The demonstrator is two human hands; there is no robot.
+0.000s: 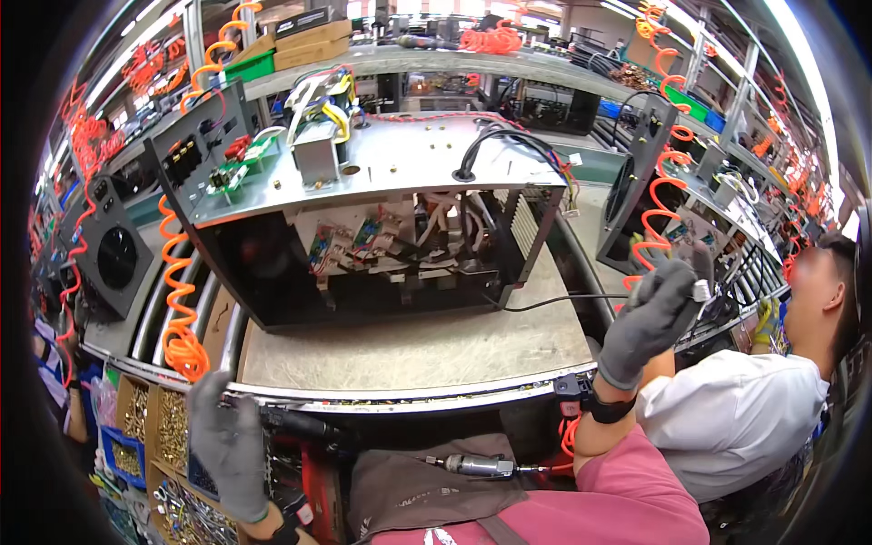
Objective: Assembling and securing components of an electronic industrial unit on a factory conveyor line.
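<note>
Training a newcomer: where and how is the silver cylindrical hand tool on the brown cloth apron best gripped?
Grip the silver cylindrical hand tool around its thick barrel, probably best from above: it lies sideways on the brown cloth apron, top exposed, slim tip left and orange hose right.

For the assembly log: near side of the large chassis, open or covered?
Open: circuit boards and wiring show inside the chassis through its uncovered near side.
</note>
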